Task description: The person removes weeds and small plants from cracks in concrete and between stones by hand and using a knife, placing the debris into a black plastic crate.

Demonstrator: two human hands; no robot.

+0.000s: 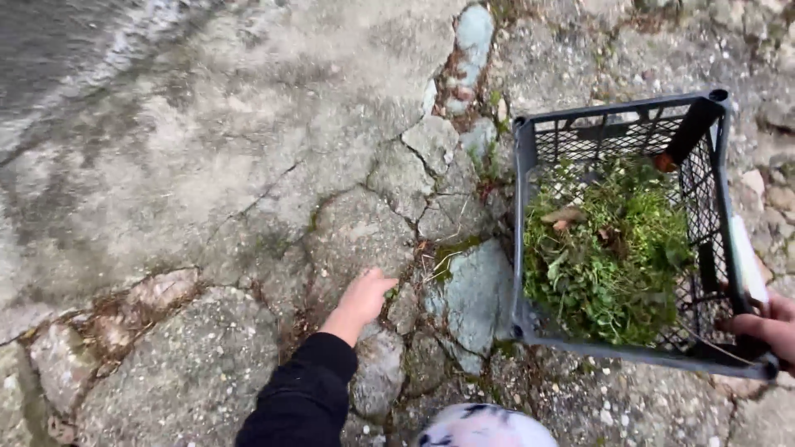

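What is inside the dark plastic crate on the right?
The crate holds a heap of pulled green weeds with a few brown dead leaves on top. The heap covers the crate's bottom, so anything beneath it cannot be seen.

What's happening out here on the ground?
A person is crouched over cracked stone paving. Their left hand, in a black sleeve, reaches down to a small green weed growing in a crack. Their right hand grips the rim of a dark plastic crate, which already holds a heap of pulled green plants.
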